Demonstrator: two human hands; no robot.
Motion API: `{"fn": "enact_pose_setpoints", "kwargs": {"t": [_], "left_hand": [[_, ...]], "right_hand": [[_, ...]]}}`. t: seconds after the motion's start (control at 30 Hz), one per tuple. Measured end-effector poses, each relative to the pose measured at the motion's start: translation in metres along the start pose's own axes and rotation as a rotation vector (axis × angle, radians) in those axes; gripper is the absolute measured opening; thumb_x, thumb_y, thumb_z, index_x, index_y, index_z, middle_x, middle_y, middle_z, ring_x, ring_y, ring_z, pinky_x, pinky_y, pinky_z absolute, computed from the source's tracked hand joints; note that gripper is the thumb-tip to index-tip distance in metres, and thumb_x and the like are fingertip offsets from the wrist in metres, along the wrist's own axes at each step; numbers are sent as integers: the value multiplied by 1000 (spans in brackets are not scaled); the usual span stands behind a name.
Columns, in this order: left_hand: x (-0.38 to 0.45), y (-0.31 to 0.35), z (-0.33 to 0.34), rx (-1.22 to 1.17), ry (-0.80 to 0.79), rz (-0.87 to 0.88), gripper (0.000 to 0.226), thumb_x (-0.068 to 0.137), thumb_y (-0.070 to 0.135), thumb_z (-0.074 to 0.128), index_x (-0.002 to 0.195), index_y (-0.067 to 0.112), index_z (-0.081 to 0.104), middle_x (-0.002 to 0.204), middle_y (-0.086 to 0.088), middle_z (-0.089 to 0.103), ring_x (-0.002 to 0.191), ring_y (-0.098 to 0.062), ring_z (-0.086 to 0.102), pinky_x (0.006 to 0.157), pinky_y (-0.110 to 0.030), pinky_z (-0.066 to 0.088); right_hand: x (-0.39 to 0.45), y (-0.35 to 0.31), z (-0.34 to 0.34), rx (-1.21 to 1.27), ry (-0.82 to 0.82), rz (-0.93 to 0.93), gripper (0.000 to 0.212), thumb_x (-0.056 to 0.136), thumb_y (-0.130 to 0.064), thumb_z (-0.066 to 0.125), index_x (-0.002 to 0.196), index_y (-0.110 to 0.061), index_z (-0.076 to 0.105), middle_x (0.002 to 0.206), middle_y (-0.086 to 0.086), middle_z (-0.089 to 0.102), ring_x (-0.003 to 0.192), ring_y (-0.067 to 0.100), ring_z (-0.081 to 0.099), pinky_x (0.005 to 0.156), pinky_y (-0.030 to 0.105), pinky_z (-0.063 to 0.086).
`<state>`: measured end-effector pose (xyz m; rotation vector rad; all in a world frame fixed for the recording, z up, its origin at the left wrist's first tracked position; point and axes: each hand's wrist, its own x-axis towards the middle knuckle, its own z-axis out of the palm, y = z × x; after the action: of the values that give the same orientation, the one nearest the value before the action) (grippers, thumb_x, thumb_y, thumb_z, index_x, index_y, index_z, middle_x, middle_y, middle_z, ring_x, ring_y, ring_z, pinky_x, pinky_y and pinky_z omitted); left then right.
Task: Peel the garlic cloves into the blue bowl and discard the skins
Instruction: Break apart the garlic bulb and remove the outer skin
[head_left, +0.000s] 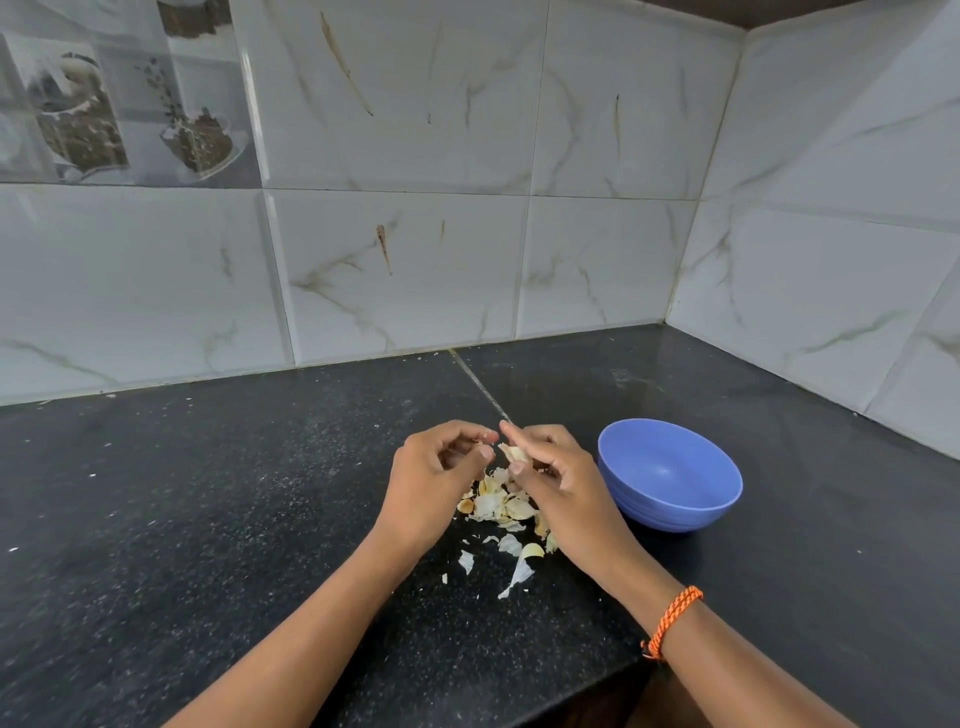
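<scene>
My right hand (558, 478) pinches a garlic clove (513, 453) with papery skin between thumb and fingers, just above the counter. My left hand (436, 483) is close beside it with fingers curled, thumb and forefinger nearly touching the clove's tip; what it holds is too small to tell. Beneath both hands lies a pile of garlic skins (498, 506), with looser pieces (522, 569) nearer me. The blue bowl (670, 475) stands to the right of my right hand; no cloves show inside it.
The black speckled counter (208, 493) runs into a corner of white marbled wall tiles (395, 270). Its front edge (597, 675) is near my right forearm, which wears an orange braided wristband (670, 621). Small white flecks dot the counter at left.
</scene>
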<state>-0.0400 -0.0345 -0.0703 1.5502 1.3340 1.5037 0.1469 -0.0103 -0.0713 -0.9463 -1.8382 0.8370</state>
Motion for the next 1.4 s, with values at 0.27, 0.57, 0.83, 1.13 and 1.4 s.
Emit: {"fn": "enact_pose_setpoints", "kwargs": {"t": [0.27,0.57,0.83,1.13,1.4], "left_hand": [[-1,1,0,-87,-35,0,9,98,16,79,105,19,84,96,-2,83,89,-23,80,82,-40,64],[-4,4,2,-268,-24,-34,18,91,15,84,107,6,84,94,-12,84,88,-32,82,81,-34,65],[-1,2,-2,-193,-60,-13,16,87,17,88,100,7,86,90,-11,83,84,-32,81,81,-36,66],[-1,-1,0,-156,-71,-16,14,92,11,84,106,9,86,95,-7,84,88,-30,82,87,-44,67],[2,-6,2,-147,-69,-73,22,95,7,80,117,9,83,104,-5,84,94,-27,82,92,-47,66]], "right_hand": [[-2,-2,4,57,144,-55,35,96,-16,81,129,-28,76,108,-13,71,100,15,76,82,36,66],[-2,0,3,173,143,-34,23,94,-13,82,116,-19,81,111,-4,79,104,18,77,90,40,65],[-2,-1,0,205,120,7,22,95,-10,80,116,-15,83,105,-6,83,98,15,80,85,30,65],[-4,1,3,159,202,46,20,96,-9,78,112,-18,84,97,-9,83,86,12,81,79,26,65],[0,4,0,188,166,70,42,100,2,67,133,-23,76,110,0,82,91,20,82,86,39,66]]}}
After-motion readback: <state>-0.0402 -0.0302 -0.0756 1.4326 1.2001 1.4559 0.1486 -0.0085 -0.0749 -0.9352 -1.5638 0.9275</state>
